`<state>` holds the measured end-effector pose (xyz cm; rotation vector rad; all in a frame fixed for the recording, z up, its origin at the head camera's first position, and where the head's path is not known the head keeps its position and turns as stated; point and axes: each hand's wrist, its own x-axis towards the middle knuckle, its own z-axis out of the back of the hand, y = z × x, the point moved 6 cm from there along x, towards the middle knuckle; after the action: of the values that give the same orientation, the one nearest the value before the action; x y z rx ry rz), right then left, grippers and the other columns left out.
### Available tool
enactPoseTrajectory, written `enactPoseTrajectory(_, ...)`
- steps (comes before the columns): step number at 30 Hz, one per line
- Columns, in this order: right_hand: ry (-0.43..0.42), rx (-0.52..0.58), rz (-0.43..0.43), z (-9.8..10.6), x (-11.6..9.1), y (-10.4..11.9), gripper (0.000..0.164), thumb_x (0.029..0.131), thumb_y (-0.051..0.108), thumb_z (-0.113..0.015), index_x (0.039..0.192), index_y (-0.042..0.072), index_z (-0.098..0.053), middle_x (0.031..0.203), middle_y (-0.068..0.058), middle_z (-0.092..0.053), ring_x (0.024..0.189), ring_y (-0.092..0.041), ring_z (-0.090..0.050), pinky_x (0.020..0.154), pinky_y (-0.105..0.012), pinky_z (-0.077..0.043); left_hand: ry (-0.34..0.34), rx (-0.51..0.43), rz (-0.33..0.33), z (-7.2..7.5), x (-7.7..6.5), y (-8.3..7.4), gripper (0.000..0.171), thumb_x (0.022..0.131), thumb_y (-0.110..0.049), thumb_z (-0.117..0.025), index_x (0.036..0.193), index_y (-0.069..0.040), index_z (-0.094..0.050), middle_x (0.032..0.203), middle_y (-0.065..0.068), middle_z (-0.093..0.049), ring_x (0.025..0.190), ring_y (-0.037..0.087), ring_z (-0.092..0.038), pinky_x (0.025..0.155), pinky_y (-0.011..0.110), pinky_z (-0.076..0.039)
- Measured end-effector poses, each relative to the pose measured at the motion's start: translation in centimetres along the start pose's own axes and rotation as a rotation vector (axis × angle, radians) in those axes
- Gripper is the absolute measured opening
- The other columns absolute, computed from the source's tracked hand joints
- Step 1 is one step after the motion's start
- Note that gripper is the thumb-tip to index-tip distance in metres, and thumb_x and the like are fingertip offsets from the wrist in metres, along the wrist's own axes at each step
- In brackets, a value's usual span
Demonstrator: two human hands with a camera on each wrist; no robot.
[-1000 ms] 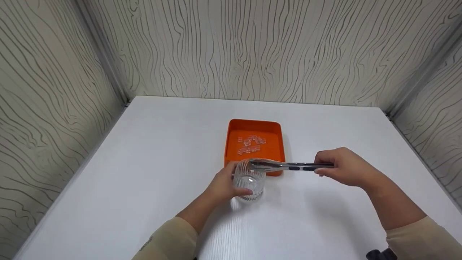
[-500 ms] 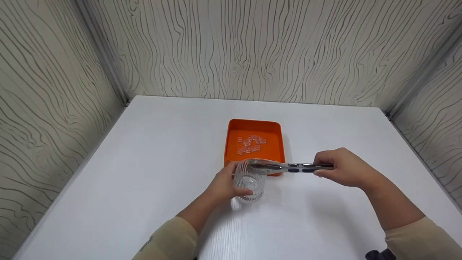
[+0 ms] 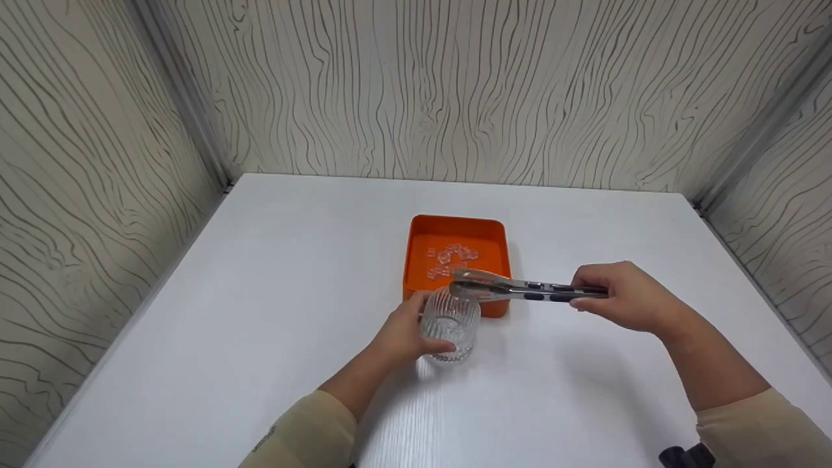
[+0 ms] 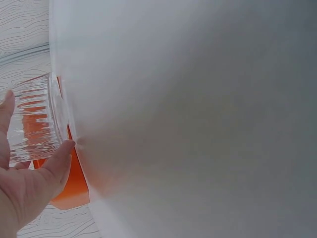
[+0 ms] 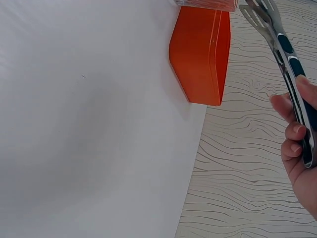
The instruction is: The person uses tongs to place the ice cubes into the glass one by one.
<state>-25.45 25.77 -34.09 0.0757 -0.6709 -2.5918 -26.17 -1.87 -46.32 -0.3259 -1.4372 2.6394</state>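
My left hand [image 3: 404, 333] grips a clear ribbed glass [image 3: 460, 333], fingers on its far left side and thumb across the front. In the left wrist view the same glass [image 4: 37, 119] sits between thumb and fingers. My right hand [image 3: 627, 296] holds metal tongs [image 3: 520, 290] with dark grip pads. The tips of the tongs are above the glass rim, slightly parted; I see nothing between them. In the right wrist view, fingers curl round the tongs [image 5: 292, 69] near the hinged end. Small clear cubes [image 3: 448, 255] lie in the orange tray [image 3: 458, 224] behind the glass.
The tray stands on a white table [image 3: 312, 260], close behind the glass and partly hidden by it and the tongs. Wood-grain patterned panels [image 3: 455, 91] rise behind the table and at both sides. A dark object [image 3: 686, 457] shows by the right sleeve.
The tongs have risen out of the glass mouth and their tips have spread apart. My right hand has shifted slightly up and to the right. The left hand and glass stay put.
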Motion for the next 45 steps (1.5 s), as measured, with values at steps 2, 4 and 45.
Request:
enactPoseTrajectory(2, -0.021, -0.001, -0.007, 0.2, 0.0, -0.1, 0.010, 0.080, 0.013, -0.069, 0.080, 0.018, -0.060, 0.065, 0.007, -0.051, 0.059, -0.010, -0.046, 0.050, -0.024, -0.039, 0.000, 0.007, 0.004, 0.0, 0.0, 0.0, 0.080, 0.059, -0.038, -0.083, 0.127, -0.033, -0.041, 0.125, -0.007, -0.051, 0.118, 0.021, -0.048, 0.097, 0.046, -0.041)
enactPoseTrajectory(4, -0.044, -0.006, -0.016, 0.4, 0.0, -0.2, 0.011, 0.081, 0.013, -0.069, 0.081, 0.019, -0.060, 0.065, 0.007, -0.052, 0.059, -0.010, -0.046, 0.050, -0.024, -0.039, 0.000, 0.016, 0.004, 0.0, 0.0, 0.0, 0.079, 0.059, -0.039, -0.083, 0.127, -0.032, -0.041, 0.124, -0.006, -0.052, 0.117, 0.020, -0.048, 0.097, 0.046, -0.041)
enactPoseTrajectory(45, -0.014, -0.179, -0.316, -4.5, 4.1, -2.4, 0.011, 0.085, 0.023, -0.063, 0.085, 0.013, -0.058, 0.069, -0.001, -0.056, 0.065, -0.020, -0.048, 0.055, -0.030, -0.038, 0.009, 0.022, -0.018, 0.0, 0.1, 0.1, 0.079, 0.060, -0.039, -0.083, 0.126, -0.031, -0.041, 0.126, -0.005, -0.051, 0.117, 0.021, -0.048, 0.097, 0.046, -0.040)
